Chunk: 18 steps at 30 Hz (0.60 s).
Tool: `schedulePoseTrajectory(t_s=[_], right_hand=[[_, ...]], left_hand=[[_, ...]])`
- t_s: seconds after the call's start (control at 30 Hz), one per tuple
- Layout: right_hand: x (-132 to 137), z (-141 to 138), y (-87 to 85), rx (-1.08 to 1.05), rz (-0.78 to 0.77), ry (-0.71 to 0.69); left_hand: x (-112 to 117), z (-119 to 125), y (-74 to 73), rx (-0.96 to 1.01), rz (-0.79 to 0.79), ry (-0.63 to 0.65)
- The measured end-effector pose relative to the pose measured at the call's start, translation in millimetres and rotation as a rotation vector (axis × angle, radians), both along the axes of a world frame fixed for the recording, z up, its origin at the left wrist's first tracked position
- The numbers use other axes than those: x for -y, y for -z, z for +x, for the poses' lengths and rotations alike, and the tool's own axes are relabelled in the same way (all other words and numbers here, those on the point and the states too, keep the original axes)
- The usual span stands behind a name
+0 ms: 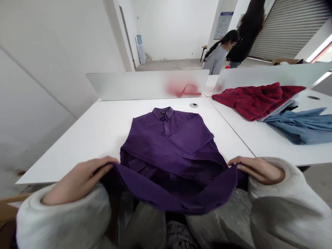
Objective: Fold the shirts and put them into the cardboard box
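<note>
A purple button-up shirt (171, 148) lies on the white table (103, 131), collar away from me, sleeves folded across its front. Its bottom hem is lifted off the table's near edge. My left hand (77, 180) pinches the hem's left corner, fingers closed on the cloth. My right hand (256, 169) grips the hem's right corner the same way. Both wrists are in fluffy white sleeves.
A second white table at the right carries a red plaid garment (256, 98) and a blue one (301, 126). Frosted divider panels (145, 84) stand along the tables' far edges. Two people (220, 57) are beyond them, near a roller shutter.
</note>
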State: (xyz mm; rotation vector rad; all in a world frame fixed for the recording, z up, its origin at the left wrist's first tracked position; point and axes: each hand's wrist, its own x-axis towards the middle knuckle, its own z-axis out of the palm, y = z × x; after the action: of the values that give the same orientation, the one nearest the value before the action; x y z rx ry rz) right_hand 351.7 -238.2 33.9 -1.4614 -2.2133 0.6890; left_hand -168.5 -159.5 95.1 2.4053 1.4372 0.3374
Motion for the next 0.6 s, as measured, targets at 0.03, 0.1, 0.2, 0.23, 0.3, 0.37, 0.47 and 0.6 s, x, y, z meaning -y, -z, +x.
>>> schedulePoseTrajectory(t_s=[0.03,0.1,0.2,0.23,0.3,0.37,0.47,0.6], right_hand=[[-15.4,0.6,-13.8,-0.005,0.051,-0.014],[-50.3,2.6,-39.5,-0.012,0.185,-0.013],[-116.8,6.9,-63.6,-0.002,0.398,0.093],[-143.0,7.8,-65.7,0.013,0.448,0.135],[-198.2,6.9,-59.1,0.081,0.483,0.201],[-249.7,1.4,-38.8,0.183,0.443,0.261],[-301.2,-13.0,8.4,0.362,0.252,0.346],[-318.7,-25.5,65.2,0.388,0.174,0.373]], left_hand=[[-16.0,2.8,-11.4,-0.007,0.015,-0.018],[-50.6,6.4,-32.5,-0.013,0.068,-0.038],[-111.9,11.7,-54.2,-0.044,0.14,-0.071],[-134.9,14.8,-56.6,-0.077,0.149,-0.105],[-181.2,23.7,-50.9,-0.166,0.204,-0.211],[-220.6,34.9,-30.9,-0.201,0.21,-0.281],[-250.4,50.5,16.1,-0.264,0.139,-0.285],[-239.4,60.7,73.5,-0.312,0.076,-0.21]])
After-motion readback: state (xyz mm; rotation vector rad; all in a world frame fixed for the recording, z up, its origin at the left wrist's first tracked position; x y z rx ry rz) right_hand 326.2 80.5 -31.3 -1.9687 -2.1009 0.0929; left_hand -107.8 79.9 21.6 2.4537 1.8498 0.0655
